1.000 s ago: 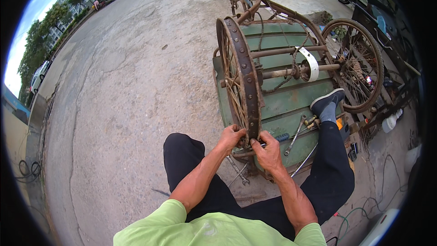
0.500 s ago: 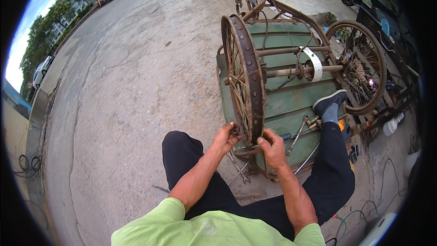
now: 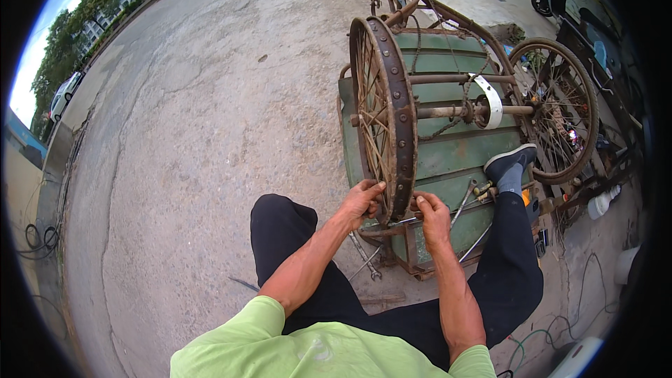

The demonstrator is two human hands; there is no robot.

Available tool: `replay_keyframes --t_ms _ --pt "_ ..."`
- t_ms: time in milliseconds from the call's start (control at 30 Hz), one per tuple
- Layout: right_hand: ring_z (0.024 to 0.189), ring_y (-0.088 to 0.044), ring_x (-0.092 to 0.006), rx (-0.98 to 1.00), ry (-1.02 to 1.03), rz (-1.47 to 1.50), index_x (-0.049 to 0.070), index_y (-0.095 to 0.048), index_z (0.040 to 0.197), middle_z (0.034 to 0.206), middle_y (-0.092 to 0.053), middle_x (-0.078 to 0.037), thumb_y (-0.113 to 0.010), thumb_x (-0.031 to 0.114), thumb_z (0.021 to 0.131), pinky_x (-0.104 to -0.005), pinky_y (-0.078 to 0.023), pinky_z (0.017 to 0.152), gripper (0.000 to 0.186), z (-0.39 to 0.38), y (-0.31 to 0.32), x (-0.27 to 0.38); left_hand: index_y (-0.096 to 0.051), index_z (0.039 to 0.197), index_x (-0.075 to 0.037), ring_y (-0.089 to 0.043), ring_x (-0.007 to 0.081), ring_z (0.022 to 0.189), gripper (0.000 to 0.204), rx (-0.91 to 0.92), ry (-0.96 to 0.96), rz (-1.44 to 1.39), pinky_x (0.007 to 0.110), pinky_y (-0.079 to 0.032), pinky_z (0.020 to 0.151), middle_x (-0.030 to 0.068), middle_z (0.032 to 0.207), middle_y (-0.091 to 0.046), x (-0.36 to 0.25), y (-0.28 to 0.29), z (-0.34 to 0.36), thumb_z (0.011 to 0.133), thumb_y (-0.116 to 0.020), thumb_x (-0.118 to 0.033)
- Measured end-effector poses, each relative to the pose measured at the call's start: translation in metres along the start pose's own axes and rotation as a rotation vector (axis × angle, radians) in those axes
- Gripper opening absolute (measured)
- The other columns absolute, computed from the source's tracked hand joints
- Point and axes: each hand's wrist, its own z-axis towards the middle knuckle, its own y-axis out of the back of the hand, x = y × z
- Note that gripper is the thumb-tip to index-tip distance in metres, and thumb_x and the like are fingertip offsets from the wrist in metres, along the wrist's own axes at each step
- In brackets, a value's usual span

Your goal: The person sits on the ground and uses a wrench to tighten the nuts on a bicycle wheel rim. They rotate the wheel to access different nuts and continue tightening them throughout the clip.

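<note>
While the round, rusty wheel (image 3: 381,115) stands up on the green metal cart (image 3: 448,150), the left hand (image 3: 362,201) and right hand (image 3: 432,211) grip its near rim.

I sit on a rough, stained concrete ground (image 3: 196,140). On it rests the overturned green cart (image 3: 455,161), wheels up. Wrenches (image 3: 364,259) lie on the concrete just beside the cart's near edge, by my leg. A green cable (image 3: 553,336) snakes across the ground to my right, and black cables (image 3: 35,238) coil far left.
</note>
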Motion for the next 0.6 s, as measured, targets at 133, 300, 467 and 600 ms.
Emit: replay_keyframes --t_ms 133,300,467,600 --pt "0.101 -0.074 -0.0157 -0.002 -0.029 -0.035 0.001 -0.075 0.127 0.11 -0.079 -0.008 -0.065 0.022 0.106 -0.0293 -0.054 0.083 0.031 0.0 0.001 0.0 -0.061 0.134 0.002 -0.046 0.0115 0.056 0.055 -0.046 -0.029 0.208 0.033 -0.037 0.05 0.0094 0.098 -0.064 -0.011 -0.002 -0.003 0.104 -0.073 -0.043" --pt "0.099 -0.073 -0.0155 0.011 -0.036 -0.017 0.001 -0.074 0.126 0.109 -0.079 -0.008 -0.064 0.022 0.106 -0.0296 -0.054 0.083 0.031 0.001 0.002 -0.003 -0.058 0.14 0.004 -0.049 0.0114 0.057 0.049 -0.031 -0.021 0.302 0.033 -0.039 0.05 0.0096 0.101 -0.065 -0.019 -0.003 -0.004 0.109 -0.064 -0.034" --pt "0.098 -0.072 -0.015 0.015 -0.044 -0.018 0.0 -0.074 0.127 0.109 -0.079 -0.008 -0.064 0.022 0.106 -0.0298 -0.054 0.083 0.032 0.004 0.001 -0.009 -0.063 0.123 0.003 -0.049 0.0115 0.056 0.041 -0.037 -0.062 0.244 0.032 -0.039 0.049 0.0067 0.084 -0.063 -0.019 -0.006 -0.007 0.108 -0.066 -0.035" --pt "0.098 -0.07 -0.0148 0.032 -0.038 -0.046 0.001 -0.072 0.128 0.113 -0.077 -0.009 -0.066 0.026 0.104 -0.0305 -0.054 0.083 0.035 0.025 -0.01 -0.009 -0.063 0.109 0.0 -0.05 0.0117 0.055 0.037 -0.057 -0.106 0.301 0.032 -0.038 0.047 0.004 0.076 -0.059 -0.012 0.0 0.007 0.106 -0.069 -0.036"
